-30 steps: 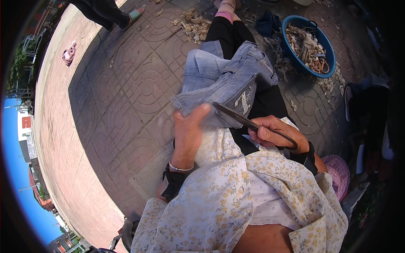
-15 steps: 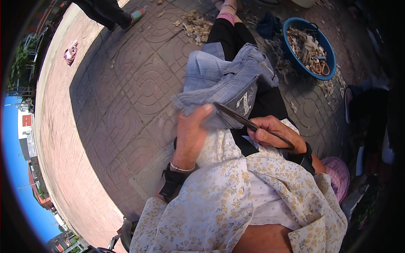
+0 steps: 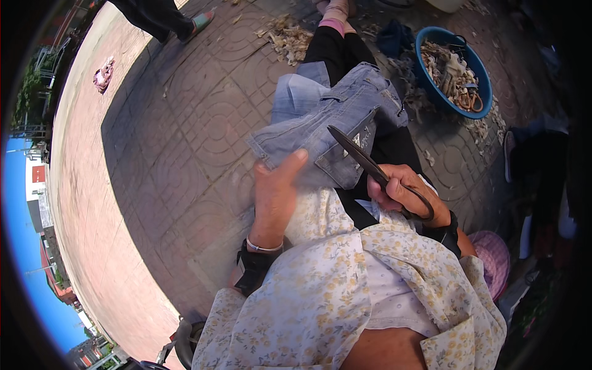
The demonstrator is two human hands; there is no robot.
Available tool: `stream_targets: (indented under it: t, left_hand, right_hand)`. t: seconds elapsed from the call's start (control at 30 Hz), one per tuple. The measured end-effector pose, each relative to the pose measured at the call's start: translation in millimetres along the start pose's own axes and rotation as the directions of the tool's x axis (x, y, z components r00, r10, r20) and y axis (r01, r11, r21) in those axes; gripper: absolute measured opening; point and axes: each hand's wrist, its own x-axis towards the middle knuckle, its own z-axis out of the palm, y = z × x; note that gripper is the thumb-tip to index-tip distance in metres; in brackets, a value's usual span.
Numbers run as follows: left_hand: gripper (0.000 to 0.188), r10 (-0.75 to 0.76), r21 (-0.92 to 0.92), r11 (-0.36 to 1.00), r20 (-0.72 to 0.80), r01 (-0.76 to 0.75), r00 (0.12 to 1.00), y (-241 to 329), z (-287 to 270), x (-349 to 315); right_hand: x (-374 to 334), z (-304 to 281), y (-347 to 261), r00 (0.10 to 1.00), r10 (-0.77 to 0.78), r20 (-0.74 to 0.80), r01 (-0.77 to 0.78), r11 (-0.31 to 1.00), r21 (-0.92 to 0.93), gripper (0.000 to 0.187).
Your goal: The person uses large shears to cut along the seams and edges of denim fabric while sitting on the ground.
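Note:
A faded blue denim garment (image 3: 333,114) with a pocket and light printed lettering lies across my legs. My left hand (image 3: 277,185) grips its near left edge, thumb on top and the fingers hidden beneath the cloth. In my right hand (image 3: 407,188) is a pair of dark metal scissors (image 3: 361,155), the handle loop beside my palm. Their blades point up and to the left over the denim, close together. Whether the blades touch the cloth I cannot tell.
Beyond my legs to the right stands a blue basin (image 3: 487,92) full of fabric scraps. More scraps (image 3: 290,42) litter the patterned paving. A dark blue cloth (image 3: 394,38) lies beside the basin. Another person's legs (image 3: 161,18) are at the far left; a pink hat-like item (image 3: 490,259) sits at my right.
The scissors have swung upward and slightly right, their tip rising away from my left thumb. My left hand stays at the denim's edge, and the cloth has shifted a little.

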Motion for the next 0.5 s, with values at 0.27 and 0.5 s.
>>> stream_targets:
  t: [0.27,0.5]
  left_hand:
    - [0.023,0.035,-0.034,0.999,0.041,-0.034,0.999,-1,-2,-2]
    - [0.023,0.047,-0.051,0.998,0.059,-0.044,0.997,-4,-4,0]
  right_hand:
    - [0,6,-13,0.993,0.101,0.059,-0.094,0.990,-0.103,0.053]
    - [1,4,-10,0.994,0.092,0.063,-0.083,0.987,-0.140,0.053]
